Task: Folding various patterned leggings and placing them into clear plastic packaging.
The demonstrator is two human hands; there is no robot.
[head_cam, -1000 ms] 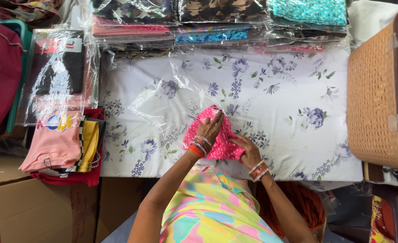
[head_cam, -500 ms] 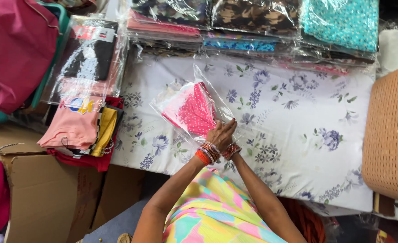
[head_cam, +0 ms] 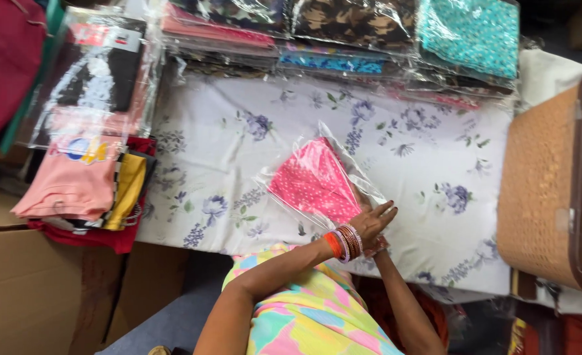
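One pink dotted fabric piece sealed in a clear plastic bag (head_cam: 314, 183) was counted at the centre of the frame. Two hands were seen at its lower right edge, the left hand (head_cam: 372, 222) and the right hand (head_cam: 378, 244), the second largely hidden. One white cloth printed with blue flowers (head_cam: 238, 144) was spread below. One woven tan basket (head_cam: 541, 190) was counted at the right edge, and one brown cardboard box (head_cam: 34, 283) at the lower left. One turquoise patterned packet (head_cam: 468, 33) was counted at the upper right; the rest of the stacked packets could not be counted exactly.
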